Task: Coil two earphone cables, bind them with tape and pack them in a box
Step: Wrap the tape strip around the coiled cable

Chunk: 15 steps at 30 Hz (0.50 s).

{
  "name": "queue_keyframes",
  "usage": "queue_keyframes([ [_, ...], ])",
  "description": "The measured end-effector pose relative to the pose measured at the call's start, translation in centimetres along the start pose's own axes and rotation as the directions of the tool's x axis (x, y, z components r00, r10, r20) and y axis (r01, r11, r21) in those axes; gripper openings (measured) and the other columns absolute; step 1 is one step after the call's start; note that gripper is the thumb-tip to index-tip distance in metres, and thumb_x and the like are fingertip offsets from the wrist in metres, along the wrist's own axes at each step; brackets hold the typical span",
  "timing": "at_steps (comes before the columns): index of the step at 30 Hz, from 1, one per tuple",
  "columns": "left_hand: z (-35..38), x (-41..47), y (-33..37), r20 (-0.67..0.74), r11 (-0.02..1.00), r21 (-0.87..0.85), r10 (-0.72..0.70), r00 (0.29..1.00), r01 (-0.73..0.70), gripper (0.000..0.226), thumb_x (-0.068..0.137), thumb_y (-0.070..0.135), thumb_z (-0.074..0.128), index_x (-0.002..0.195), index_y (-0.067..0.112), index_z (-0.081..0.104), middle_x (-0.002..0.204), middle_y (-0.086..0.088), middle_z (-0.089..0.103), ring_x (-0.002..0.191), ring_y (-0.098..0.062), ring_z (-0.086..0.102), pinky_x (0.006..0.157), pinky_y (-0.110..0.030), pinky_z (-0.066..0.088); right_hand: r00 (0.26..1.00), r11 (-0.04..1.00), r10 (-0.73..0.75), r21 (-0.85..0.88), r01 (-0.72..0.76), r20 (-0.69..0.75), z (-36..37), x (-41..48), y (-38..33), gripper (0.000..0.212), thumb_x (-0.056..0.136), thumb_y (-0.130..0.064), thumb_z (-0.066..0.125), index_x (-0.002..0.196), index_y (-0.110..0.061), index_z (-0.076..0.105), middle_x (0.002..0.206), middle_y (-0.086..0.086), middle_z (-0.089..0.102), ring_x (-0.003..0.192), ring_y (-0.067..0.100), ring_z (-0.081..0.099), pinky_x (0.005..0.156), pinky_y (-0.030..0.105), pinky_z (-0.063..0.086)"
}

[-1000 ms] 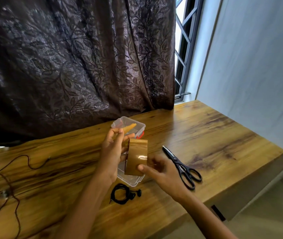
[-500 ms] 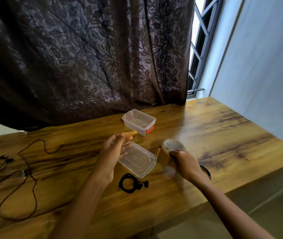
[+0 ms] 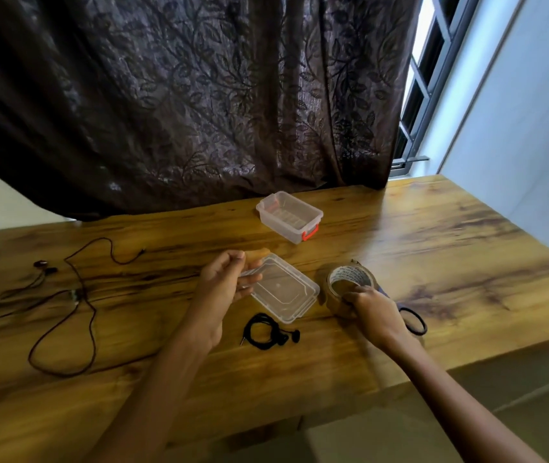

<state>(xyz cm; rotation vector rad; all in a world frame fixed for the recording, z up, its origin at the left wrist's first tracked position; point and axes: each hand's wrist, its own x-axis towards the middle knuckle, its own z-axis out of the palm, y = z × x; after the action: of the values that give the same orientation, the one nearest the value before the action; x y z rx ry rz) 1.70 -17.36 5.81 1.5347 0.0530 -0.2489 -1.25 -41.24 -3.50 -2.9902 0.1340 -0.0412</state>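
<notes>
I see one coiled earphone [image 3: 268, 334] near the desk's [image 3: 450, 248] front edge, just before the clear lid [image 3: 283, 290]; the open box [image 3: 289, 217] sits toward the back edge and the other earphone [image 3: 65, 295] sprawls loose at the left end. My left hand [image 3: 224, 282] pinches a short tape strip [image 3: 259, 253] over the lid. My right hand [image 3: 371, 312] grips the tape roll [image 3: 350, 285] beside the scissors [image 3: 411, 320].

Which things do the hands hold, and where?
Right hand grips the tape roll at its near rim; left hand seems to pinch a tape strip's end.
</notes>
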Motion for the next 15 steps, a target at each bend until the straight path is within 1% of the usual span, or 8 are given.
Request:
queue_keyframes([
  [3,-0.1,-0.2,-0.2,-0.003,1.0,-0.009,-0.017,1.0,0.017,0.025,0.097,0.022,0.041,0.112,0.011,0.058,0.103,-0.004,0.07,0.093,-0.019,0.065,0.084,-0.033,0.05,1.0,0.999,0.013,0.052,-0.013,0.006,0.3,0.0,-0.1,0.032,0.085,-0.014,0.06,0.116,-0.017,0.063,0.119,0.007,0.063,0.105,0.025,0.061,0.088,0.038,0.051],
  [5,-0.2,-0.3,-0.5,-0.011,1.0,-0.009,-0.03,0.999,0.03,0.023,0.097,0.021,0.042,0.11,0.012,0.058,0.103,-0.003,0.07,0.093,-0.019,0.066,0.084,-0.033,0.05,1.0,0.994,0.026,0.108,-0.026,0.001,0.3,-0.1,-0.1,0.037,0.083,-0.015,0.063,0.12,-0.017,0.06,0.123,0.007,0.061,0.109,0.026,0.059,0.091,0.038,0.05],
  [8,-0.4,-0.4,-1.1,-0.01,0.999,0.016,-0.045,0.999,0.045,0.023,0.096,0.021,0.043,0.109,0.013,0.06,0.102,-0.004,0.07,0.092,-0.018,0.066,0.085,-0.034,0.05,0.996,0.946,0.061,0.321,-0.037,-0.065,-0.5,-0.1,-1.1,0.043,0.079,-0.016,0.069,0.12,-0.015,0.059,0.122,0.006,0.06,0.111,0.024,0.055,0.091,0.033,0.046],
  [9,-0.4,-0.4,-1.2,-0.005,0.998,0.026,-0.051,0.999,0.051,0.023,0.096,0.021,0.043,0.107,0.014,0.061,0.102,-0.005,0.07,0.091,-0.017,0.066,0.085,-0.033,0.05,0.993,0.89,0.094,0.454,-0.052,-0.071,-1.2,-0.2,-1.9,0.038,0.079,-0.016,0.07,0.116,-0.014,0.062,0.115,0.003,0.062,0.106,0.019,0.056,0.088,0.028,0.046],
  [10,-0.3,-0.5,-1.4,0.001,0.998,0.035,-0.058,0.998,0.058,0.022,0.096,0.022,0.043,0.105,0.015,0.062,0.101,-0.004,0.071,0.091,-0.017,0.066,0.085,-0.033,0.05,0.99,0.797,0.124,0.6,-0.062,-0.063,-1.9,-0.4,-2.9,0.031,0.079,-0.019,0.071,0.109,-0.015,0.064,0.107,-0.002,0.063,0.099,0.013,0.058,0.083,0.025,0.047],
  [12,-0.2,-0.6,-1.7,0.005,0.996,0.052,-0.073,0.997,0.073,0.02,0.096,0.023,0.044,0.101,0.016,0.063,0.101,-0.004,0.071,0.093,-0.017,0.066,0.085,-0.033,0.05,0.989,0.557,0.138,0.83,-0.04,-0.045,-3.4,-0.8,-5.3,0.019,0.079,-0.022,0.071,0.098,-0.02,0.067,0.093,-0.009,0.067,0.088,0.007,0.062,0.073,0.017,0.05],
  [13,0.0,-0.6,-1.8,0.003,0.995,0.059,-0.08,0.997,0.08,0.02,0.096,0.023,0.045,0.1,0.017,0.063,0.1,-0.003,0.071,0.093,-0.017,0.066,0.084,-0.032,0.05,0.991,0.445,0.127,0.896,-0.018,-0.044,-4.1,-1.1,-6.5,0.015,0.08,-0.022,0.07,0.094,-0.022,0.067,0.088,-0.01,0.068,0.084,0.007,0.063,0.068,0.012,0.049],
  [15,0.2,-0.7,-2.1,0.011,0.994,0.064,-0.088,0.996,0.087,0.019,0.096,0.023,0.045,0.097,0.018,0.064,0.096,0.0,0.072,0.091,-0.016,0.066,0.083,-0.031,0.049,0.996,0.256,0.076,0.966,0.034,-0.055,-5.2,-1.5,-8.4,0.009,0.081,-0.019,0.067,0.09,-0.021,0.069,0.08,-0.009,0.071,0.078,0.004,0.066,0.064,0.011,0.049],
])
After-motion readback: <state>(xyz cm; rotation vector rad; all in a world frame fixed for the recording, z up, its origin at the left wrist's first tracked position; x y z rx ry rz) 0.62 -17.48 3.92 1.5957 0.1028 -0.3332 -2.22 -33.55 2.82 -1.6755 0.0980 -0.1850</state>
